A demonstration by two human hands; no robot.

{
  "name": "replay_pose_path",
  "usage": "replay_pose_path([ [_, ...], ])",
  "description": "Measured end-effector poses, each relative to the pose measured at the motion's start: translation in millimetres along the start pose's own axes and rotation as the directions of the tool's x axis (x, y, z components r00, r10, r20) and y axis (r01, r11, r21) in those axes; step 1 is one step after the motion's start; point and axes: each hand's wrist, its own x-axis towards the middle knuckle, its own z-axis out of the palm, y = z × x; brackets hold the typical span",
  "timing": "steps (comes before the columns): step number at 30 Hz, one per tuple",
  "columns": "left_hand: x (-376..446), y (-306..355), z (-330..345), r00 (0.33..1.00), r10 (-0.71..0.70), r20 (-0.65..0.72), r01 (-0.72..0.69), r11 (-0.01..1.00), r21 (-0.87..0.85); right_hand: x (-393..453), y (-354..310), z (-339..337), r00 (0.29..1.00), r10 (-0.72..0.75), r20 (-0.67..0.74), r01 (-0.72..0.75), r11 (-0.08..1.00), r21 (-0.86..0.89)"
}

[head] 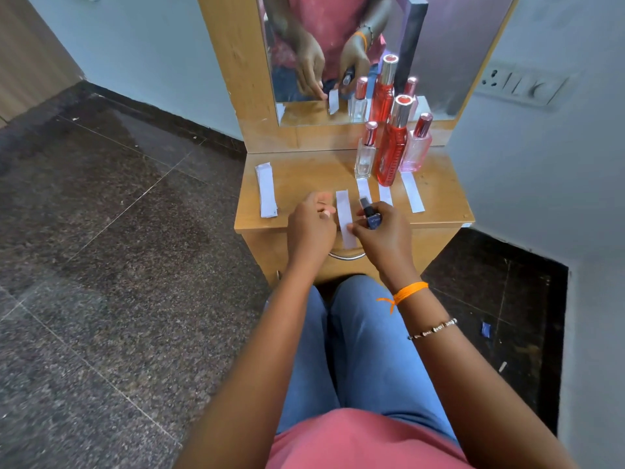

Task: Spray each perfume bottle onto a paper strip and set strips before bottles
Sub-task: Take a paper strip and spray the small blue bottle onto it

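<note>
Wooden dresser top [304,177] carries three bottles near the mirror [338,45]: a clear bottle [365,157], a tall red bottle [392,147] and a pink bottle [417,147]. One paper strip lies in front of each: first strip [364,190], second strip [385,195], third strip [412,191]. The right hand [382,238] is wrapped around a small blue bottle [371,216], its nozzle tilted toward a loose strip [345,214]. The left hand [311,228] sits just beside that strip, fingers curled; whether it pinches the strip I cannot tell. A stack of spare strips [266,194] lies at the top's left edge.
</note>
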Motion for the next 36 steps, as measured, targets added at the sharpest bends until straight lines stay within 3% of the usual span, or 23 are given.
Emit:
replay_pose_path([
  [5, -6, 8, 18, 0.996, 0.053, 0.071, -0.057, 0.997, 0.054, 3, 10, -53, 0.993, -0.063, -0.098, 0.056, 0.996, -0.073],
  [11, -7, 25, 47, 0.973, 0.154, 0.170, -0.173, 0.980, 0.101, 34, 31, -102, 0.966, 0.000, -0.259, -0.036, 0.990, -0.134],
  [18, -2, 45, 74, 0.934, 0.289, 0.212, -0.325, 0.932, 0.163, 75, 35, -107, 0.973, 0.046, -0.225, -0.077, 0.988, -0.131],
  [24, 7, 56, 93, 0.867, 0.443, 0.227, -0.495, 0.821, 0.286, 87, 34, -106, 0.977, 0.049, -0.209, -0.094, 0.973, -0.210],
  [31, 15, 60, 112, 0.830, 0.433, 0.353, -0.553, 0.721, 0.417, 83, 34, -108, 0.983, 0.034, -0.178, -0.085, 0.953, -0.290],
  [36, 15, 53, 120, 0.810, 0.427, 0.401, -0.582, 0.662, 0.471, 75, 35, -113, 0.968, 0.020, -0.251, -0.090, 0.958, -0.272],
])
